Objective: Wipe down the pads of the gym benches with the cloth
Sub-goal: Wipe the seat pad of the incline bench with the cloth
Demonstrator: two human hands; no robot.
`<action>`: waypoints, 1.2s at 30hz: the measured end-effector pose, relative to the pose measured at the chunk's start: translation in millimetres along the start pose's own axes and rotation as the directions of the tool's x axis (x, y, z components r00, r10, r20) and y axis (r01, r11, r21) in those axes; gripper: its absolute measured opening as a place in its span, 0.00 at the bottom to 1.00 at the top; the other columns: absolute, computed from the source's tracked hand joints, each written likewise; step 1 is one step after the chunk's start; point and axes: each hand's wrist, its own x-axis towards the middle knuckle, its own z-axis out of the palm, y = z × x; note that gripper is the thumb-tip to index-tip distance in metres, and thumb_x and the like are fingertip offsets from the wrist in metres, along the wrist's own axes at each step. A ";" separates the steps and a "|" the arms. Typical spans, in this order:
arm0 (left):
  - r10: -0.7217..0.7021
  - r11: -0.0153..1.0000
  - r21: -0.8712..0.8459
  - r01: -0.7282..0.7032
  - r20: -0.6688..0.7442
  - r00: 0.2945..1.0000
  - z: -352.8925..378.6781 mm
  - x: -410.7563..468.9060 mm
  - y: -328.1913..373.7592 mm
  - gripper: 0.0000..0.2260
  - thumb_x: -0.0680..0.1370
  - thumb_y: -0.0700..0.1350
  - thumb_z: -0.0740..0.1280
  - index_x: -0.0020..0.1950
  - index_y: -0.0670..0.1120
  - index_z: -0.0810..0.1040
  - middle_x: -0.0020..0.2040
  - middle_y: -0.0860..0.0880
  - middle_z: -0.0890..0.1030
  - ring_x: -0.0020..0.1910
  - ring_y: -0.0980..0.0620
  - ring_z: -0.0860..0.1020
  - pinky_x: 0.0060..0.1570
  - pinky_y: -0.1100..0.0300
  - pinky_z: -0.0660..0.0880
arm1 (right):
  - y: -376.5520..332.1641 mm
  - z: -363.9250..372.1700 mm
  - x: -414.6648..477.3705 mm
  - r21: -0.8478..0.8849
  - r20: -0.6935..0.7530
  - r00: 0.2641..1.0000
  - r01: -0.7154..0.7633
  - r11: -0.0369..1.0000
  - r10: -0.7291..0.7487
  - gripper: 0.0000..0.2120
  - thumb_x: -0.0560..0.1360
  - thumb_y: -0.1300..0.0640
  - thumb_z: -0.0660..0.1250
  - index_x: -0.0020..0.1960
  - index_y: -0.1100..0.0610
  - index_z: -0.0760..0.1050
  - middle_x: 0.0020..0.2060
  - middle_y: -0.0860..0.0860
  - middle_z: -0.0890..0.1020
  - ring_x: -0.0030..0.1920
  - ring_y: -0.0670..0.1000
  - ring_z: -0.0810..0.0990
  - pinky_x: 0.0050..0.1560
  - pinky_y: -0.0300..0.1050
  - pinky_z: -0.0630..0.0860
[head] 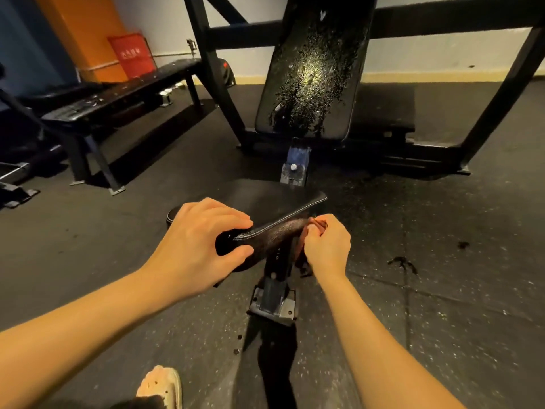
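— Black vinyl seat pad (265, 199): left hand (194, 240) clamps its near edge, thumb underneath; right hand (327, 246) pinches the bunched cloth (318, 223) at the near right corner.
— Progress?
— Early, likely. Seat top looks dry; back pad (309, 78) and flat bench (118, 93) look spray-speckled, unwiped.

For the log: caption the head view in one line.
Left hand grips the near end of the seat pad; right hand holds a cloth at its edge; backrest speckled wet.
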 end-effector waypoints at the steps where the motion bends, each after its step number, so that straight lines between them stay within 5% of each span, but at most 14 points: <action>1: -0.023 1.000 -0.017 0.023 -0.005 1.000 0.6 -3.6 1.8 0.16 0.73 0.49 0.79 0.60 0.50 0.85 0.58 0.59 0.83 0.61 0.57 0.77 0.65 0.48 0.70 | 0.3 0.2 -4.7 -0.003 0.009 1.000 0.011 1.000 -0.011 0.06 0.81 0.61 0.64 0.53 0.57 0.80 0.49 0.52 0.82 0.53 0.54 0.80 0.53 0.47 0.75; 7: -0.096 0.993 -0.080 0.090 -0.070 0.993 10.3 -10.4 12.2 0.21 0.74 0.57 0.67 0.61 0.48 0.84 0.59 0.58 0.82 0.62 0.56 0.76 0.63 0.44 0.73 | -15.6 16.0 -76.0 0.160 -0.051 0.864 0.503 0.849 -0.502 0.06 0.79 0.56 0.63 0.52 0.47 0.77 0.47 0.39 0.76 0.49 0.44 0.77 0.50 0.33 0.72; 9: -0.115 0.988 -0.113 0.104 -0.097 0.989 15.4 -13.1 11.3 0.20 0.74 0.57 0.68 0.61 0.48 0.84 0.60 0.58 0.82 0.63 0.56 0.76 0.64 0.43 0.74 | 0.0 14.9 -37.0 0.080 -0.095 0.903 0.426 0.901 -0.418 0.07 0.79 0.57 0.61 0.51 0.50 0.78 0.46 0.43 0.78 0.48 0.45 0.77 0.49 0.36 0.72; 13: -0.129 0.982 -0.154 0.110 -0.116 0.985 20.9 -13.5 10.8 0.20 0.74 0.56 0.69 0.61 0.49 0.84 0.60 0.59 0.82 0.64 0.55 0.76 0.65 0.42 0.73 | 38.4 2.8 39.7 -0.064 0.027 0.999 0.033 0.997 -0.031 0.08 0.82 0.60 0.63 0.57 0.58 0.79 0.53 0.54 0.80 0.55 0.56 0.79 0.55 0.47 0.72; 17: -0.130 0.981 -0.159 0.108 -0.136 0.982 23.2 -12.3 8.7 0.19 0.74 0.56 0.69 0.61 0.49 0.84 0.61 0.59 0.82 0.65 0.54 0.76 0.65 0.41 0.73 | 15.5 22.5 -22.8 0.165 -0.098 0.963 0.263 0.950 -0.250 0.05 0.79 0.59 0.65 0.51 0.50 0.78 0.46 0.43 0.78 0.49 0.46 0.79 0.49 0.39 0.74; 20: -0.123 0.983 -0.156 0.099 -0.149 0.981 26.2 -11.1 5.2 0.18 0.74 0.55 0.70 0.60 0.49 0.84 0.60 0.59 0.82 0.64 0.53 0.77 0.65 0.40 0.73 | 12.5 22.6 -39.3 0.139 -0.103 0.904 0.426 0.894 -0.415 0.06 0.79 0.57 0.64 0.52 0.48 0.77 0.46 0.40 0.76 0.49 0.44 0.77 0.49 0.32 0.72; 25: -0.118 0.982 -0.169 0.088 -0.178 0.977 29.9 -9.5 8.8 0.17 0.73 0.53 0.70 0.58 0.47 0.84 0.59 0.58 0.82 0.63 0.54 0.78 0.64 0.39 0.72 | 21.9 -0.2 50.0 0.008 -0.038 0.993 0.113 0.994 -0.112 0.08 0.81 0.63 0.64 0.55 0.59 0.81 0.52 0.54 0.81 0.54 0.55 0.79 0.57 0.48 0.75; 27: -0.125 0.981 -0.170 0.093 -0.182 0.975 29.3 -9.1 12.0 0.17 0.72 0.53 0.70 0.58 0.46 0.84 0.59 0.58 0.82 0.63 0.55 0.78 0.65 0.40 0.72 | 8.1 1.7 29.6 0.035 -0.061 0.985 0.163 0.986 -0.161 0.08 0.80 0.64 0.64 0.54 0.58 0.81 0.50 0.52 0.81 0.52 0.53 0.79 0.56 0.50 0.76; 32: -0.119 0.983 -0.158 0.092 -0.172 0.978 28.6 -9.1 9.1 0.18 0.73 0.55 0.69 0.58 0.48 0.84 0.59 0.58 0.82 0.63 0.54 0.77 0.66 0.44 0.72 | -6.9 19.3 -49.9 0.153 -0.096 0.894 0.448 0.881 -0.438 0.05 0.79 0.57 0.63 0.50 0.47 0.76 0.45 0.39 0.75 0.49 0.45 0.77 0.48 0.34 0.71; 34: -0.123 0.981 -0.167 0.095 -0.172 0.977 29.0 -8.1 8.6 0.18 0.73 0.55 0.70 0.58 0.48 0.84 0.59 0.58 0.82 0.63 0.53 0.78 0.65 0.43 0.73 | 7.1 16.5 -13.4 0.102 -0.099 0.921 0.387 0.917 -0.377 0.06 0.79 0.60 0.63 0.51 0.52 0.78 0.47 0.45 0.78 0.50 0.47 0.77 0.50 0.37 0.72; 36: -0.128 0.980 -0.171 0.097 -0.182 0.975 29.9 -7.8 10.6 0.18 0.72 0.54 0.70 0.57 0.47 0.84 0.59 0.58 0.82 0.63 0.54 0.78 0.65 0.42 0.73 | 26.2 6.3 31.8 0.011 -0.043 0.984 0.175 0.984 -0.174 0.08 0.81 0.62 0.63 0.55 0.57 0.80 0.52 0.52 0.79 0.55 0.53 0.78 0.55 0.45 0.73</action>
